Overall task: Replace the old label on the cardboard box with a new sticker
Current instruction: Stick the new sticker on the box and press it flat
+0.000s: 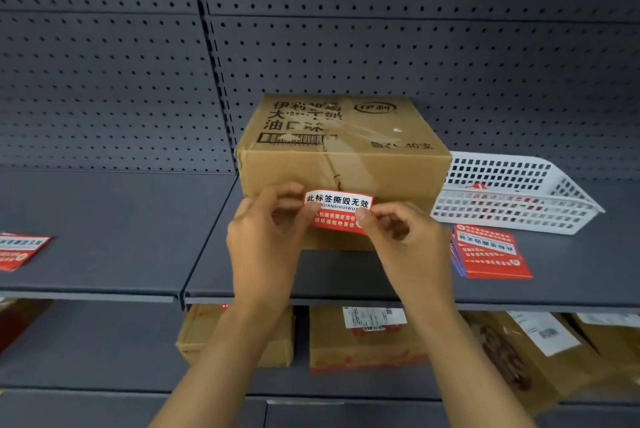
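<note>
Red sticker (pixel 337 211) at cardboard box (pixel 341 164) front face, on shelf (pixel 138 237). Left hand (pixel 266 237), right hand (pixel 401 237) fingers pinched on its ends. Risk: skewed or wrinkled stick if ends land unevenly.

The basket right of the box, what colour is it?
White, seen in the head view: the basket.

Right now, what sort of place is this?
Probably a shop stockroom or parcel depot: dark metal shelving backed by pegboard, a cardboard box being labelled, and labelled parcels on the shelf below.
</note>
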{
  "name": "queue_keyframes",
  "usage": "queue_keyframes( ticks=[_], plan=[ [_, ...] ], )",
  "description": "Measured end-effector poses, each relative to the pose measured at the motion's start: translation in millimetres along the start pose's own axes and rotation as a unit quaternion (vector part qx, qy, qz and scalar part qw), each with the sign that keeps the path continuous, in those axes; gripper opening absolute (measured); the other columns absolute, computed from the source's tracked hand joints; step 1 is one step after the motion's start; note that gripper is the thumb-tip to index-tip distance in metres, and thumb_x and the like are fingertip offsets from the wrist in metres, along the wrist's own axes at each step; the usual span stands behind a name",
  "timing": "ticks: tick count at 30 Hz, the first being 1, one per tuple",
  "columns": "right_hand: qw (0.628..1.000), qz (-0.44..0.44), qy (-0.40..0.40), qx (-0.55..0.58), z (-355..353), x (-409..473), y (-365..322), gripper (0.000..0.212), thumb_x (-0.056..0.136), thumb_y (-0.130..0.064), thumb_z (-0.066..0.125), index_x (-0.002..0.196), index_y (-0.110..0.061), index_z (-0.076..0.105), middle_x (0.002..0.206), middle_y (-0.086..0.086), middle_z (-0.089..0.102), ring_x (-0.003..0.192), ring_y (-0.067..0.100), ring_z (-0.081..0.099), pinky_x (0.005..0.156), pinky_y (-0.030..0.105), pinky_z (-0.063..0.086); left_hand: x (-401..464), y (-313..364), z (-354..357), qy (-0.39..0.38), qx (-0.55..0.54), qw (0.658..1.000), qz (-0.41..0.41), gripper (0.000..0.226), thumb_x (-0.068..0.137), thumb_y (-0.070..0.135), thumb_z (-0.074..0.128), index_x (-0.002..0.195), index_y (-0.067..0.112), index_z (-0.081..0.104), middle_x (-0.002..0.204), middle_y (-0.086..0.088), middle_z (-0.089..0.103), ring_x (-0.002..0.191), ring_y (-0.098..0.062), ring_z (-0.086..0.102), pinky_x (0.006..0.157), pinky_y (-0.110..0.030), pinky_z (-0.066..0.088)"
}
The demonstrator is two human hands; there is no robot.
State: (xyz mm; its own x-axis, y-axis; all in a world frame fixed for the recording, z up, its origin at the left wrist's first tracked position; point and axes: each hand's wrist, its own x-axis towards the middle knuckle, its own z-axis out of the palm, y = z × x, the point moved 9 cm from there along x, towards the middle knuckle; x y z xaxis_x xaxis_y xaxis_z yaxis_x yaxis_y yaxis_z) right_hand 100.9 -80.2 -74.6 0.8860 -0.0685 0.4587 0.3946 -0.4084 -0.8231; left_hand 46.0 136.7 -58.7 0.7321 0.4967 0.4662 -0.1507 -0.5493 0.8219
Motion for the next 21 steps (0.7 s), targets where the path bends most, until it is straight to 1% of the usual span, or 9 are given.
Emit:
queue_keyframes(
  ticks=[1, 3, 5, 7, 10, 14, 18, 20, 21],
  plan=[
    [1.0, -0.001, 0.0, -0.001, 1, -1, 2, 0.015, 0.086, -0.044, 0.077, 0.081, -0.03, 0.076, 0.077, -0.012, 0.071, 0.071, 0.01, 0.066, 0.067, 0.04, 0.058, -1, -2, 1, 0.005, 0.005, 1.0, 0.0, 0.019, 0.083, 0.039, 0.079, 0.099, 0.038, 0.068, 0.084, 0.019, 0.074, 0.094, -0.004, 0.065, 0.078, -0.007, 0.044],
    [1.0, -0.005, 0.008, -0.007, 0, -2, 4, 0.017, 0.086, -0.044, 0.078, 0.083, -0.027, 0.078, 0.076, -0.012, 0.071, 0.071, 0.009, 0.066, 0.066, 0.038, 0.057, -5, -7, 4, 0.013, -0.005, 1.0, -0.005, 0.017, 0.083, 0.04, 0.079, 0.089, 0.045, 0.064, 0.087, 0.017, 0.074, 0.092, -0.005, 0.066, 0.075, -0.006, 0.045],
    [1.0, -0.004, 0.017, -0.007, 1, -2, 5, 0.017, 0.085, -0.043, 0.078, 0.085, -0.026, 0.079, 0.077, -0.012, 0.071, 0.071, 0.008, 0.066, 0.066, 0.036, 0.058, -6, -11, 5, 0.02, -0.015, 1.0, -0.006, 0.018, 0.084, 0.04, 0.079, 0.086, 0.047, 0.062, 0.087, 0.016, 0.074, 0.092, -0.007, 0.067, 0.077, -0.012, 0.05],
    [1.0, -0.004, 0.021, -0.002, 2, -1, 5, 0.016, 0.085, -0.042, 0.079, 0.084, -0.027, 0.078, 0.076, -0.013, 0.07, 0.07, 0.008, 0.065, 0.066, 0.036, 0.057, -6, -13, 5, 0.027, -0.019, 0.999, -0.005, 0.015, 0.084, 0.04, 0.079, 0.09, 0.043, 0.065, 0.085, 0.018, 0.074, 0.093, -0.011, 0.068, 0.079, -0.026, 0.055],
    [1.0, -0.004, 0.025, 0.0, 4, 1, 4, 0.015, 0.086, -0.042, 0.078, 0.085, -0.027, 0.079, 0.075, -0.013, 0.07, 0.07, 0.008, 0.064, 0.067, 0.039, 0.057, -4, -14, 5, 0.037, -0.029, 0.999, -0.001, 0.02, 0.084, 0.041, 0.079, 0.097, 0.033, 0.067, 0.085, 0.017, 0.075, 0.094, -0.012, 0.07, 0.08, -0.034, 0.059],
    [0.999, -0.006, 0.038, -0.006, 4, 3, 4, 0.015, 0.085, -0.043, 0.078, 0.085, -0.029, 0.079, 0.075, -0.012, 0.071, 0.07, 0.009, 0.065, 0.067, 0.042, 0.058, -3, -14, 5, 0.048, -0.031, 0.998, 0.003, 0.029, 0.083, 0.041, 0.081, 0.103, 0.032, 0.063, 0.085, 0.016, 0.076, 0.094, -0.012, 0.072, 0.081, -0.038, 0.06],
    [0.998, -0.022, 0.057, -0.029, 4, 3, -1, 0.013, 0.084, -0.043, 0.079, 0.084, -0.03, 0.08, 0.073, -0.012, 0.07, 0.067, 0.009, 0.065, 0.062, 0.041, 0.057, -3, -8, 2, 0.066, -0.013, 0.998, 0.016, 0.041, 0.083, 0.04, 0.081, 0.114, 0.036, 0.055, 0.08, 0.02, 0.074, 0.09, -0.012, 0.072, 0.079, -0.043, 0.06],
    [0.996, -0.029, 0.068, -0.044, 3, 2, -3, 0.013, 0.084, -0.042, 0.079, 0.082, -0.029, 0.08, 0.072, -0.012, 0.07, 0.065, 0.009, 0.065, 0.06, 0.039, 0.056, -3, -6, 3, 0.065, -0.001, 0.998, 0.022, 0.04, 0.083, 0.041, 0.08, 0.114, 0.037, 0.054, 0.08, 0.022, 0.072, 0.091, -0.012, 0.072, 0.078, -0.042, 0.06],
    [0.995, -0.032, 0.074, -0.052, 3, 2, -4, 0.014, 0.084, -0.043, 0.079, 0.082, -0.028, 0.08, 0.072, -0.012, 0.07, 0.065, 0.009, 0.065, 0.059, 0.039, 0.056, -3, -4, 3, 0.065, 0.009, 0.997, 0.028, 0.039, 0.083, 0.042, 0.079, 0.113, 0.037, 0.055, 0.079, 0.022, 0.072, 0.092, -0.012, 0.07, 0.078, -0.039, 0.059]
  ],
)
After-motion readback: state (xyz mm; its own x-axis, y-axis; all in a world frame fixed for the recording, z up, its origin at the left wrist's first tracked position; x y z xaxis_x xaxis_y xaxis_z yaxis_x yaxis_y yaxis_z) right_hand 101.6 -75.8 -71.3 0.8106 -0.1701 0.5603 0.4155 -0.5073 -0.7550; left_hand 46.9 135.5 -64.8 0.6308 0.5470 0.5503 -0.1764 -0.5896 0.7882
